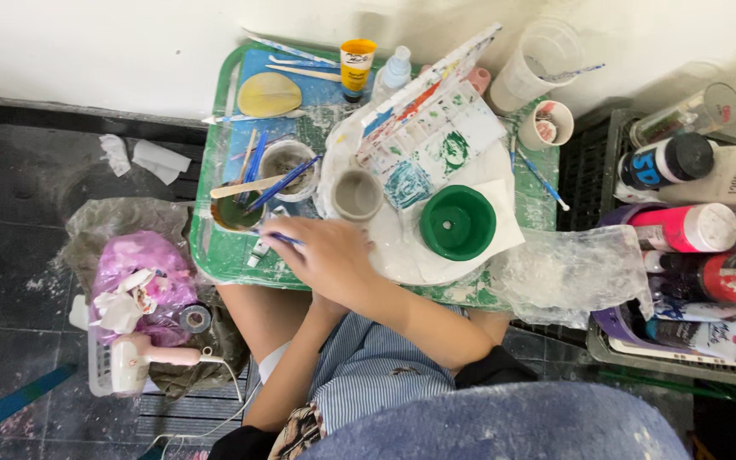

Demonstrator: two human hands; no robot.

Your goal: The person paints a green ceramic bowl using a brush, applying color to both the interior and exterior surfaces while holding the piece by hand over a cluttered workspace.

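Observation:
My right hand [327,258] rests on the near edge of a green tray [211,255] on my lap and is shut on a thin blue brush [281,239] that points left. Just beyond it stands a small grey cup [357,194] on a white round plate [402,255]. A green bowl [457,223] sits on paper on the same plate. A paint-smeared palette [436,128] leans behind them. My left forearm [287,375] rises from the lower left and its hand is hidden under my right wrist.
Two cups with brushes and sticks [287,166] stand left of the grey cup. A yellow paint bottle [357,66] and clear plastic cups [543,55] line the wall. Right: a crumpled plastic bag [572,273] and a crate of paint bottles [683,230]. Left floor: pink bag [134,264], hair dryer [142,358].

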